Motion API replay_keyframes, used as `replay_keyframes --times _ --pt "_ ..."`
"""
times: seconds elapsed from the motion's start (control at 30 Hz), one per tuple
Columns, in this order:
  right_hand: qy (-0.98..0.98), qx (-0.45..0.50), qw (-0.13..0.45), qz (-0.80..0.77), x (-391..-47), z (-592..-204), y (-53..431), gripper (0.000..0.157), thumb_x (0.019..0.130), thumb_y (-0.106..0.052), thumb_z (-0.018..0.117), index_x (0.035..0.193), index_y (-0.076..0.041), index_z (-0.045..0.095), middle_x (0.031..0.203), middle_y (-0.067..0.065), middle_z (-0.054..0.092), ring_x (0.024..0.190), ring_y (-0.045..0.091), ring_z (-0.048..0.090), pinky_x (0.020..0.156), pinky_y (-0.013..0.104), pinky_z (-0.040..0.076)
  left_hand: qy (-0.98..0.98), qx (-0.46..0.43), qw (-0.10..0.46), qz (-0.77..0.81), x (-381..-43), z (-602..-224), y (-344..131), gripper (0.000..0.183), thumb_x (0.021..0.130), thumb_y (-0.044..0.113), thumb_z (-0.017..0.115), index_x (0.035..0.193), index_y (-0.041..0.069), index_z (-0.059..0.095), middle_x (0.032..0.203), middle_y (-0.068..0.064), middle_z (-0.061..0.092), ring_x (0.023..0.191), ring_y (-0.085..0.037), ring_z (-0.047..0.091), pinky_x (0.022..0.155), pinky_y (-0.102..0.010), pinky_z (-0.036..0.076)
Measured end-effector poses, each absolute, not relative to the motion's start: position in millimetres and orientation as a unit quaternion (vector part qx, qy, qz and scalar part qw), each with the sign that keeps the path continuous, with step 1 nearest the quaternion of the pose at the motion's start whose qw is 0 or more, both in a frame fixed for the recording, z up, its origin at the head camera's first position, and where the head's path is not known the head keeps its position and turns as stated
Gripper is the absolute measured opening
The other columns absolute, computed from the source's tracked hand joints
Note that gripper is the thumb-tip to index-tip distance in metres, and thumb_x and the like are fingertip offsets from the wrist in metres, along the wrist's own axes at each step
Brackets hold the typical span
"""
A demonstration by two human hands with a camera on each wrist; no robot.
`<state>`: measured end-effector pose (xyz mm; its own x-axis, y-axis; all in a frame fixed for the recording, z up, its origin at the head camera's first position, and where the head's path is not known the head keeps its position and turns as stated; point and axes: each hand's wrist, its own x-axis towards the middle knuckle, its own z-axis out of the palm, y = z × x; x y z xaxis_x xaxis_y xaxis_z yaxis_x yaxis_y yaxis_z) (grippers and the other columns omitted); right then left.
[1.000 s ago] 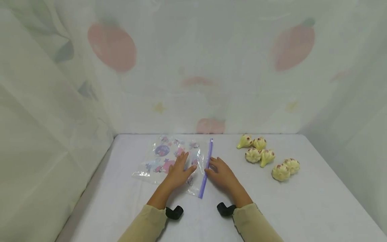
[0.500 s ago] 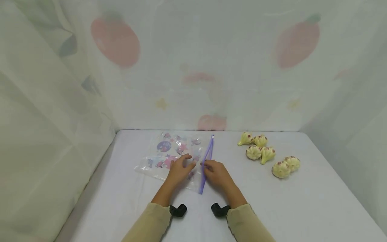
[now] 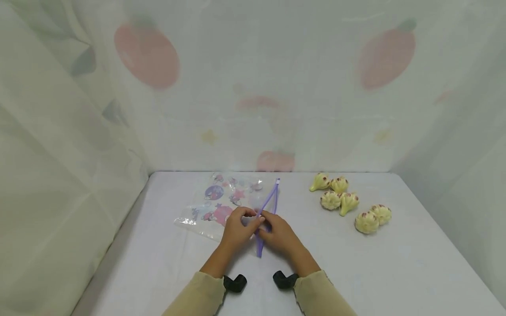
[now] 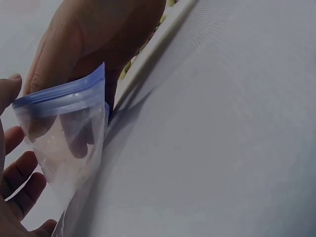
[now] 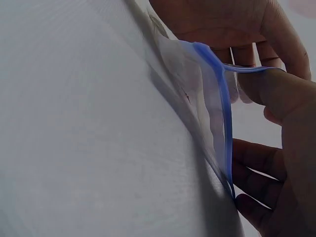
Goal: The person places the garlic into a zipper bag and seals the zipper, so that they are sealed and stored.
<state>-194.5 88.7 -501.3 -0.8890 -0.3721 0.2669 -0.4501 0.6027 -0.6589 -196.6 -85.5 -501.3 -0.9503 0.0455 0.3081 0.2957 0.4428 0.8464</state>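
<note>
A clear zip bag (image 3: 221,215) with pink and purple prints lies on the white table, its purple zip strip (image 3: 275,193) toward the right. The strip's two sides stand apart near the hands, so the mouth gapes. My left hand (image 3: 237,228) pinches the raised edge between thumb and fingers from the bag side. From the other side my right hand (image 3: 280,235) grips the mouth, fingertips meeting the left hand's. Right fingers (image 4: 79,133) show through the film in the left wrist view. In the right wrist view the right thumb (image 5: 266,89) lies under the blue-looking strip (image 5: 224,108).
Several pale yellow, red-spotted garlic-like bulbs (image 3: 330,200) lie on the right of the table (image 3: 336,272), two (image 3: 367,222) a little apart. Printed cloth (image 3: 316,87) walls in the back and both sides. A dark wrist mount (image 3: 235,283) sits at each cuff.
My right hand has moved left onto the strip and lifted one edge, parting the mouth. My left hand has closed in to meet it, its fingers now at that edge. The bulbs stay put.
</note>
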Motion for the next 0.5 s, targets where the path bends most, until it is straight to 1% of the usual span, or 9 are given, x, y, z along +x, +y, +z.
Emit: replay_keyframes --times 0.07,0.13,0.17,0.23,0.27,0.33,0.43,0.5 --pt "-0.894 0.234 0.049 0.38 -194 -501 88 0.044 0.088 -0.03 0.07 0.13 -0.021 0.061 0.129 0.003 0.065 0.12 0.024 0.059 0.102 0.045 0.047 -0.845 -0.106 0.14 -0.505 -196 -502 -84 0.027 0.082 0.038 0.079 0.091 0.016 0.066 0.095 0.004 0.064 0.094 -0.016 0.06 0.085 -0.036 0.049" --pt "-0.894 0.234 0.045 0.38 -194 -501 88 0.047 0.089 -0.033 0.07 0.133 -0.019 0.059 0.129 0.005 0.064 0.121 0.025 0.058 0.103 0.046 0.046 -0.849 -0.109 0.168 -0.489 -197 -503 -84 0.021 0.083 0.032 0.078 0.089 0.015 0.067 0.091 0.003 0.064 0.089 -0.016 0.06 0.08 -0.034 0.05" --pt "-0.896 0.23 0.043 0.378 -194 -501 88 0.049 0.09 -0.034 0.07 0.135 -0.02 0.058 0.128 0.004 0.065 0.121 0.024 0.058 0.103 0.045 0.046 -0.849 -0.111 0.184 -0.483 -197 -503 -84 0.018 0.084 0.029 0.077 0.088 0.014 0.068 0.089 0.003 0.065 0.086 -0.015 0.06 0.078 -0.032 0.051" --pt "-0.898 0.22 0.046 0.379 -195 -500 91 0.049 0.091 -0.037 0.069 0.136 -0.021 0.058 0.126 0.003 0.066 0.119 0.022 0.06 0.102 0.044 0.047 -0.846 -0.113 0.207 -0.479 -197 -505 -85 0.012 0.086 0.023 0.075 0.087 0.012 0.07 0.085 0.003 0.066 0.082 -0.014 0.06 0.074 -0.03 0.051" --pt "-0.898 0.215 0.056 0.381 -196 -499 93 0.046 0.091 -0.036 0.069 0.134 -0.021 0.061 0.123 0.002 0.067 0.118 0.022 0.06 0.102 0.044 0.047 -0.843 -0.111 0.213 -0.482 -197 -506 -86 0.01 0.086 0.021 0.074 0.087 0.011 0.071 0.083 0.003 0.066 0.081 -0.013 0.06 0.072 -0.029 0.05" --pt "-0.894 0.197 0.095 0.392 -200 -496 100 0.04 0.09 -0.032 0.07 0.128 -0.019 0.065 0.119 0.002 0.069 0.115 0.022 0.062 0.101 0.043 0.047 -0.837 -0.102 0.216 -0.493 -198 -508 -87 0.008 0.086 0.017 0.073 0.087 0.009 0.072 0.081 0.003 0.066 0.078 -0.012 0.06 0.068 -0.026 0.05" --pt "-0.88 0.164 0.186 0.405 -208 -490 121 0.028 0.09 -0.022 0.071 0.117 -0.013 0.07 0.116 0.005 0.07 0.113 0.026 0.061 0.101 0.044 0.047 -0.83 -0.093 0.212 -0.507 -198 -510 -88 0.006 0.087 0.016 0.073 0.085 0.01 0.072 0.079 0.004 0.066 0.076 -0.012 0.059 0.066 -0.024 0.048" --pt "-0.871 0.126 0.246 0.406 -213 -487 139 0.025 0.09 -0.017 0.07 0.114 -0.011 0.071 0.116 0.008 0.068 0.115 0.029 0.059 0.101 0.046 0.045 -0.829 -0.09 0.209 -0.511 -198 -510 -88 0.005 0.086 0.016 0.072 0.084 0.012 0.072 0.078 0.004 0.065 0.074 -0.012 0.058 0.063 -0.024 0.047"
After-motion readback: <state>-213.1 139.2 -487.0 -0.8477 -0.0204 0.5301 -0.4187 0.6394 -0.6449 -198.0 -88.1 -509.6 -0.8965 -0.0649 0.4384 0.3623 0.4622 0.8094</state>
